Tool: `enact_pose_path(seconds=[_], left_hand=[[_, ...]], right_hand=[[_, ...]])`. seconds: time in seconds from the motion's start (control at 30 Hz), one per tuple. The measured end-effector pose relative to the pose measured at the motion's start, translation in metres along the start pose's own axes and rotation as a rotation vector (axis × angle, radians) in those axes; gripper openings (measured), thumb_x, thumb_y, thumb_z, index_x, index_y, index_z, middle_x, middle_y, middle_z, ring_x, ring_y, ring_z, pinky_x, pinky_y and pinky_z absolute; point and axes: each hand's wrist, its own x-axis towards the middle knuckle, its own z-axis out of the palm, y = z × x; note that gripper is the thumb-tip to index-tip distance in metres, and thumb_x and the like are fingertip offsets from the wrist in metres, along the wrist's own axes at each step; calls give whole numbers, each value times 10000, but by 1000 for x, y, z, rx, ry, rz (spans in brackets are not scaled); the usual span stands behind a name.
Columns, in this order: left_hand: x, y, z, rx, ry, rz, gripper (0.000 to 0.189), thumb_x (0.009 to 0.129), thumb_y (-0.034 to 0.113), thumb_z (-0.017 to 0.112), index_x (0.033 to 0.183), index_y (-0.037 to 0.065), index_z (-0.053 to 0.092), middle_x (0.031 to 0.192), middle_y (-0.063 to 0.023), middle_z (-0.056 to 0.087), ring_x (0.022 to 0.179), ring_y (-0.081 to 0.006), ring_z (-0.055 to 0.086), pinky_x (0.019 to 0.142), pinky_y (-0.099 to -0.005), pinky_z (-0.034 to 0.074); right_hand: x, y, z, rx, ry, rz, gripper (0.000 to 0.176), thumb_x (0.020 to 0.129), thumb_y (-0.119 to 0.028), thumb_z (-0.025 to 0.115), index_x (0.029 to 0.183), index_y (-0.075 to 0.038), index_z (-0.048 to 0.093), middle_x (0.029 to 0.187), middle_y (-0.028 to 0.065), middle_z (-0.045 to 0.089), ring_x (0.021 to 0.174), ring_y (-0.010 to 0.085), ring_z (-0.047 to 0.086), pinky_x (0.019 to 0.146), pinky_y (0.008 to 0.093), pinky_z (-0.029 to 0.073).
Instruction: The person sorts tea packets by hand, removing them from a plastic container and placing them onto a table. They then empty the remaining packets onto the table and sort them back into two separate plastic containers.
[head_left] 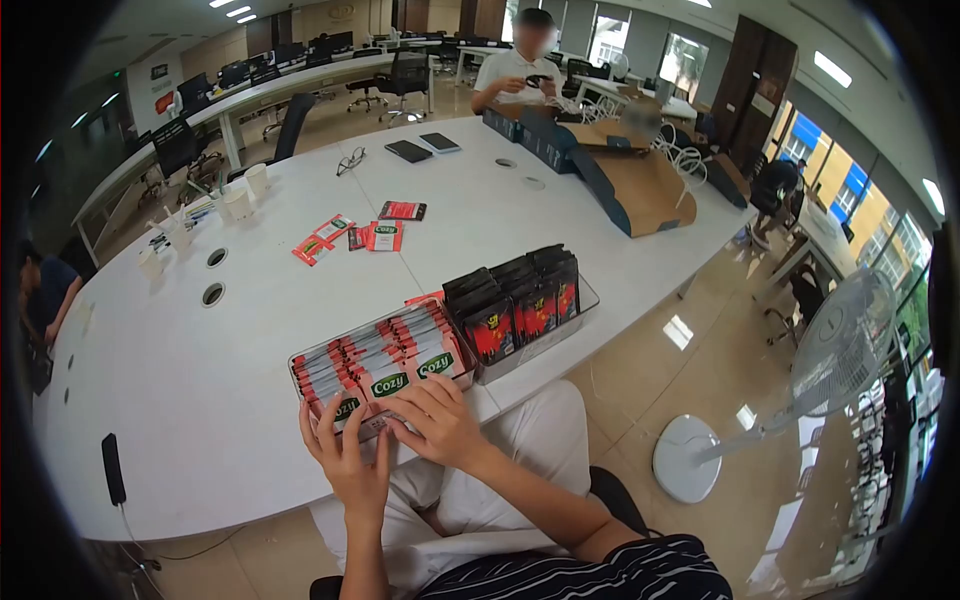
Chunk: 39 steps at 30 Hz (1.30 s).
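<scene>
A clear tray [293, 372] near the table edge holds rows of red and white "Cozy" sachets [390, 384], packed upright. My left hand [347, 455] is at the tray's front left corner, fingers spread, their tips on the front sachets and wall. Beside it, my right hand [438, 425] rests with slightly bent, parted fingers against the front sachets and the rim. Neither hand visibly grips anything, though the palms hide part of the tray's front. Touching or almost touching this tray on the right is a second clear tray [588, 312] filled with black and red sachets [491, 333].
Loose red sachets [384, 236] lie farther back on the white table [200, 400]. Glasses [351, 160], two phones [408, 151], paper cups [238, 204] and an opened cardboard box [650, 190] are around. A person [520, 75] sits opposite; a fan [690, 458] stands right.
</scene>
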Motion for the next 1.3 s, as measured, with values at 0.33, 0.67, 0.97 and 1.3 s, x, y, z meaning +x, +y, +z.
enact_pose_path(seconds=[0.33,0.67,0.97,1.3], left_hand=[[1,6,2,9,-9,-49,470,693,46,763,1132,107,608,1296,-95,492,1366,-416,278,973,-492,376],[-1,0,5,64,-1,-36,457,668,108,802,1097,127,644,1258,-78,506,1327,-449,312,860,-442,443],[-3,-3,4,80,-37,-42,420,685,119,780,1081,116,640,1246,-75,512,1320,-466,311,925,-472,431],[-1,0,0,43,-66,-75,389,701,87,741,1078,110,647,1245,-85,508,1331,-456,296,1048,-550,364]], right_hand=[[0,-1,0,-31,-12,14,344,783,-204,698,1108,-99,656,995,22,618,974,205,572,993,394,378],[-1,-1,-1,-55,-32,13,374,798,-225,696,1138,-79,641,1038,45,610,1025,219,571,1006,406,385],[-2,-1,0,-83,-32,22,352,792,-234,695,1109,-84,662,1020,36,622,1003,209,583,1002,391,392],[0,-5,4,-138,13,30,357,785,-301,710,1084,-111,674,1000,17,625,972,203,583,989,383,390]])
